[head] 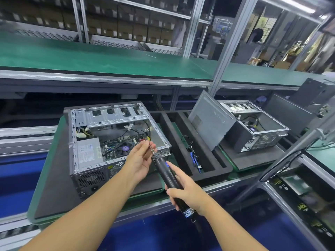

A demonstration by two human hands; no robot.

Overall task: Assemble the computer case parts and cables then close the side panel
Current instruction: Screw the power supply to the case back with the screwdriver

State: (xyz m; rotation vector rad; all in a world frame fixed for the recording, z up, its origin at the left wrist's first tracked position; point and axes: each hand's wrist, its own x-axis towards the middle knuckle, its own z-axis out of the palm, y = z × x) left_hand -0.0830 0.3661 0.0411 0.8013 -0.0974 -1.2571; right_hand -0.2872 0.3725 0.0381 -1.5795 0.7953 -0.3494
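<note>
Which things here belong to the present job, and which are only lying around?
In the job: open computer case; electric screwdriver, gripped by the right hand, its bit pinched by the left hand.
Lying about: second computer case; grey side panel leaning on it; foam tray; blue cable in its slot.

Nothing is reading clearly. The white label [85,153] on the power supply [94,141] is showing print too fine to decipher. The sticker [188,213] on the electric screwdriver [167,173] and the yellow lettering [302,205] on the black box [290,189] are blurring out.
</note>
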